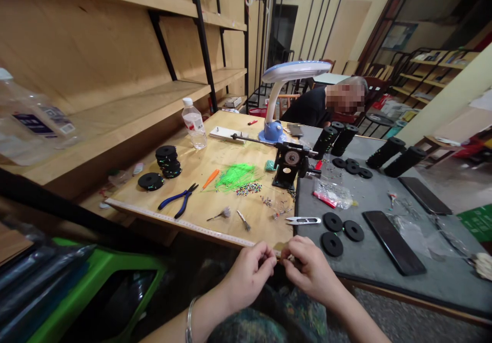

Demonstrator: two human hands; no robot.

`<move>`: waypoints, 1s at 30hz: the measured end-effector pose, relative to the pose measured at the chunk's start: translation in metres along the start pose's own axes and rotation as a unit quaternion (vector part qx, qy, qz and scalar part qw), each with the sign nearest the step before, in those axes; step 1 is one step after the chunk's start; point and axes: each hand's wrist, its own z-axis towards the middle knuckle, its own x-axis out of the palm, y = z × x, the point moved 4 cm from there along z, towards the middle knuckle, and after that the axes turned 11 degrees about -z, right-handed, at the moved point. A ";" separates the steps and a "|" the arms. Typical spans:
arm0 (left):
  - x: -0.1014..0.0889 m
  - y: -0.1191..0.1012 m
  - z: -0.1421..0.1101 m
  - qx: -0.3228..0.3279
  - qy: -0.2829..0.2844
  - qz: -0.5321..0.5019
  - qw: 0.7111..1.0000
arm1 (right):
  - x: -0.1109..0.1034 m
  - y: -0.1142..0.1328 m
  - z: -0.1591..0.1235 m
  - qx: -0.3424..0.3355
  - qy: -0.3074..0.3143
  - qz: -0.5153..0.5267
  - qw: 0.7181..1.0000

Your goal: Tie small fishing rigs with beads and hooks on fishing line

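Note:
My left hand (253, 268) and my right hand (305, 266) are close together at the table's front edge. Both have thumb and fingers pinched, with a small gap between the two hands. Something tiny lies at the fingertips, too small to make out. Just beyond them are white thread snips (303, 220) and three black foam spools (332, 222). Farther off lie small mixed beads (249, 188), a heap of bright green strands (238, 176), an orange tool (210, 179) and blue-handled pliers (178, 201). Two small bundles of fine pieces, one a grey tuft (224, 213), rest nearer me.
A black winding device (289, 164) with a long rod stands mid-table, before a desk lamp (273, 130). A water bottle (194, 123) and stacked spools (166, 161) are left. Phones (394, 241) and spool stacks (385, 152) lie right. A person (307, 104) sits opposite.

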 end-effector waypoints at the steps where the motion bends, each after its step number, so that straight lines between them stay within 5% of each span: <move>1: 0.000 0.000 0.000 -0.001 -0.001 -0.001 1.000 | 0.000 -0.002 -0.001 0.005 0.002 0.002 1.000; 14: 0.001 0.001 0.002 -0.018 -0.005 -0.031 0.999 | -0.002 0.001 -0.001 0.007 0.002 0.039 0.999; 30: 0.001 0.002 0.002 -0.012 -0.008 -0.047 0.999 | 0.004 0.000 0.002 -0.025 -0.028 -0.039 0.999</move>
